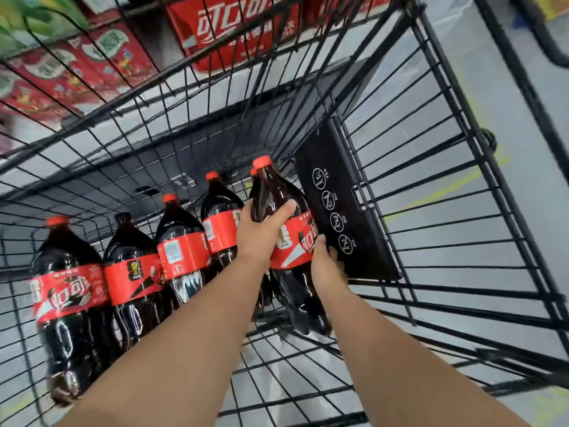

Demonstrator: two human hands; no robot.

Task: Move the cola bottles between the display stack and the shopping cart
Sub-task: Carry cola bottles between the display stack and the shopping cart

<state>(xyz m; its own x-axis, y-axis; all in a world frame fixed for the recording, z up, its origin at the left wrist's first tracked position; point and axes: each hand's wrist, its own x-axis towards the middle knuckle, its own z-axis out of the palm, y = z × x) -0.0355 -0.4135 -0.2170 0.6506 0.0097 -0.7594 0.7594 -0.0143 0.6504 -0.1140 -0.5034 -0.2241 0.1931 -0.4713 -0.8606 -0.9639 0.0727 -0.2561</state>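
Head view: the shopping cart [437,192] already carried a row of four cola bottles [181,251], all upright along its left wall with the red caps up. One more red cap [253,171] showed just behind the held bottle [295,238], so a further bottle probably stood there, but its body was hidden. The held bottle was inside the basket, near the black panel with pictograms [338,217] on the right side. It leaned a little, and I could not tell if its bottom touched the wire floor. The display stack [240,35] of red cola cases stood beyond the far end of the cart, with other red cartons [77,66] to its left.

In my judgement the task was well advanced if bottles were going into the cart. From this one moment I could not say whether this bottle was coming in or going out. How many bottles remained on the stack was not visible.

Both arms reached forward and down into the basket. The left hand [264,229] was clamped on the dark shoulder of the held bottle above the label, with the thumb across the front. The right hand [328,266] gripped the same bottle lower, at the right edge of the label, thumb on the red band; its fingers went behind and were mostly hidden.
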